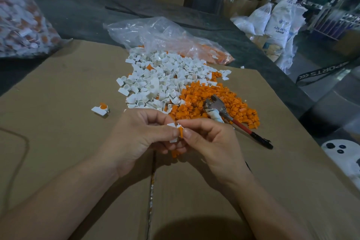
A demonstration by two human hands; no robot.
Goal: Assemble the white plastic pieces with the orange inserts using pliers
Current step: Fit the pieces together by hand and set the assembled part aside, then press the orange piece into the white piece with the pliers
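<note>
White plastic piece (172, 125) and orange insert (181, 132) meet between our two hands, above the middle of the cardboard (58, 93) and just on the near side of the heaps. Our left hand (144, 134) grips the white plastic piece with curled fingers and thumb; only its corners show past the fingertips. Our right hand (208, 140) pinches the orange insert between thumb and forefinger, and the insert touches the white piece edge-on. How far it is seated we cannot tell.

Toward the far edge of the cardboard lies the heap of white pieces (159, 80). Touching it on the right is the heap of orange inserts (206, 95), which spreads toward the right edge. The pliers (215, 104) lie untouched on the orange heap, head on the inserts. One handle is wrapped in pale tape, and the other, red and black, reaches onto bare cardboard toward the right edge. One finished piece (100, 109) — white with an orange insert in its ring — sits alone, left of the white heap.

A clear bag (155, 33) holding more orange parts lies over the far edge of the cardboard. A fuller bag (19, 15) of mixed white and orange parts sits off the far left corner. White sacks (278, 21) stand on the floor beyond the right side.
</note>
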